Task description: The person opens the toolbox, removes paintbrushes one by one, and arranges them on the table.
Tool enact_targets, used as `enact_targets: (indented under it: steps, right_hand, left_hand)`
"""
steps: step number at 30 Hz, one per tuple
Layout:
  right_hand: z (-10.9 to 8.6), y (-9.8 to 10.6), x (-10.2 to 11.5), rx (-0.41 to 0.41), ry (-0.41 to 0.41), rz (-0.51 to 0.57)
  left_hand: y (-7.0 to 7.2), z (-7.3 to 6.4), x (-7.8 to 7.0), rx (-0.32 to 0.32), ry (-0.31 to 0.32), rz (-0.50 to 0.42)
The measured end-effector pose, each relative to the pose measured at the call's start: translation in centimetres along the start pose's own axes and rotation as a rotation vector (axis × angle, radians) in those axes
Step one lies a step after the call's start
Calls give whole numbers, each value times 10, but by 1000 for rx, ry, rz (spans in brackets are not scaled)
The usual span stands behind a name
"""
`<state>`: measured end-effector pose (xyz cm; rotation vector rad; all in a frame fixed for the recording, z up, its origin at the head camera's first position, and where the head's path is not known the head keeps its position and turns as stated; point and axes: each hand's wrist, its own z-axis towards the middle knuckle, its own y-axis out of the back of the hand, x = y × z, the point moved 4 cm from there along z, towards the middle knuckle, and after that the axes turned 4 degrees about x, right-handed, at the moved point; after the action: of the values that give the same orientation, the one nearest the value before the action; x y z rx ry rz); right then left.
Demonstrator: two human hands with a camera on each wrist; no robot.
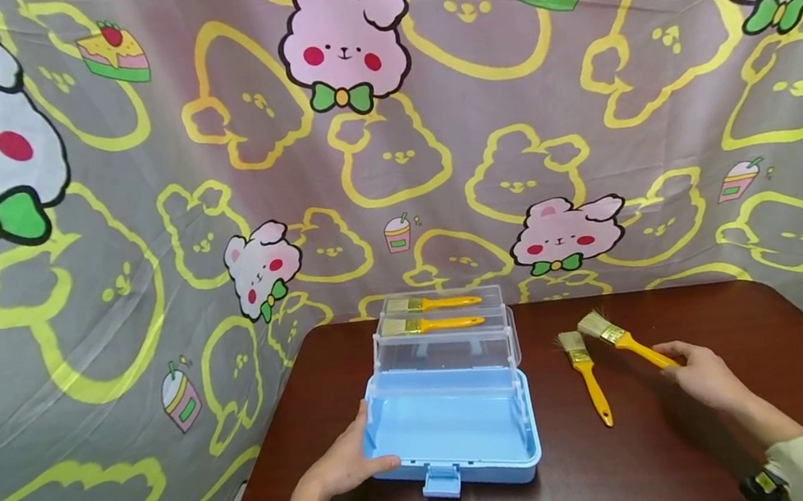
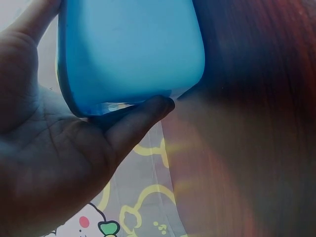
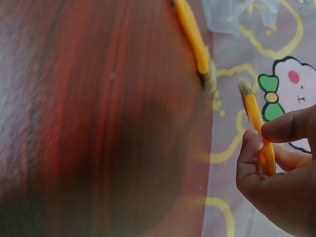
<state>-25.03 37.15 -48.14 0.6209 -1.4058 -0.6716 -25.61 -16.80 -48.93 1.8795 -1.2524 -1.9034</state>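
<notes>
A light blue toolbox (image 1: 451, 422) stands on the table with its clear tiered trays (image 1: 450, 352) raised behind the base. My left hand (image 1: 339, 460) grips its left front corner, thumb over the front rim; the left wrist view shows the blue wall (image 2: 133, 49) within the hand. My right hand (image 1: 701, 373) pinches the yellow handle end of a paintbrush (image 1: 623, 338), whose pale bristles point up and left. Beside it a second paintbrush (image 1: 587, 378) lies on the table, bristles away from me. In the right wrist view the held paintbrush (image 3: 254, 113) sits between thumb and fingers.
Two more yellow-handled brushes, an upper brush (image 1: 444, 302) and a lower brush (image 1: 439, 323), lie in the raised trays. A blue latch (image 1: 442, 481) hangs down at the box front. Behind the brown table (image 1: 750, 310) hangs a patterned curtain (image 1: 432, 123).
</notes>
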Motion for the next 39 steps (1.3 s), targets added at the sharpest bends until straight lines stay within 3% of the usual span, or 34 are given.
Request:
enact_targets:
  steps: [19, 29, 39]
  right_hand:
    - [11, -8, -32, 61, 88, -124]
    - [11, -13, -37, 113, 163, -226]
    - [8, -16, -35, 233, 126, -127]
  left_hand:
    - [2, 0, -1, -18, 30, 5]
    - [3, 2, -2, -12, -3, 7]
    - [-2, 1, -3, -6, 13, 3]
